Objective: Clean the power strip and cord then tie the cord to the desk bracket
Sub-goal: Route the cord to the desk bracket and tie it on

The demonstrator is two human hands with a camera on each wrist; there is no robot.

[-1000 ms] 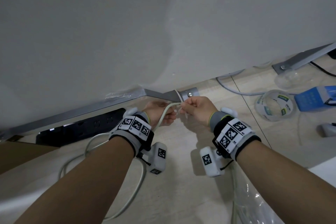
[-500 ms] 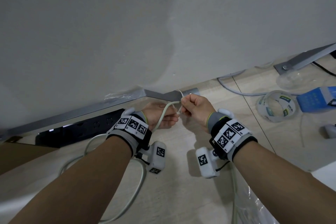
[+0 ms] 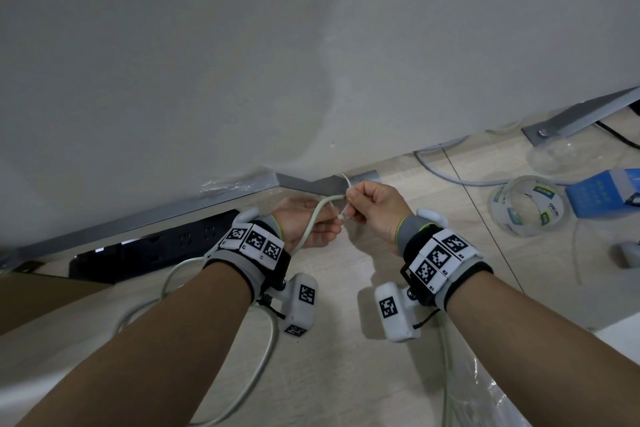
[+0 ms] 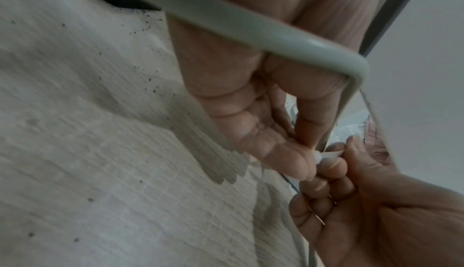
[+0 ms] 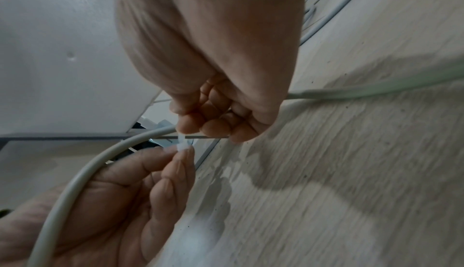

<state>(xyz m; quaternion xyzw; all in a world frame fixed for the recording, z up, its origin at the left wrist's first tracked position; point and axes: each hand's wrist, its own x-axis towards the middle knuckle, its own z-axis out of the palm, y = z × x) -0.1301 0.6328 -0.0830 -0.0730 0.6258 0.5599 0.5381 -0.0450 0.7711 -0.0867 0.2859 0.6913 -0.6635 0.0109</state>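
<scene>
A black power strip [image 3: 156, 250] lies on the floor under a grey metal desk bracket [image 3: 304, 184]. Its pale grey cord [image 3: 311, 218] rises from the floor across my left palm up to the bracket. My left hand [image 3: 337, 222] pinches the head of a white zip tie [image 3: 343, 210] between thumb and fingertips [image 4: 301, 164]. My right hand [image 3: 351, 199], fingers curled, pinches the tie's tail just above. In the right wrist view the zip tie [image 5: 182, 142] spans the small gap between both hands, beside the cord [image 5: 100, 162]. How the tie passes round the bracket is hidden.
A white wall rises straight ahead. To the right on the wood floor lie a clear tape roll [image 3: 530, 206], a blue box [image 3: 602, 192], a grey cable [image 3: 450, 173] and a second bracket [image 3: 571, 118]. Clear plastic sheet [image 3: 485, 392] lies at bottom right.
Both hands stay at the bracket. My right hand has shifted slightly along the tie, whose tail now sticks up above its knuckles. The cord and power strip have not moved.
</scene>
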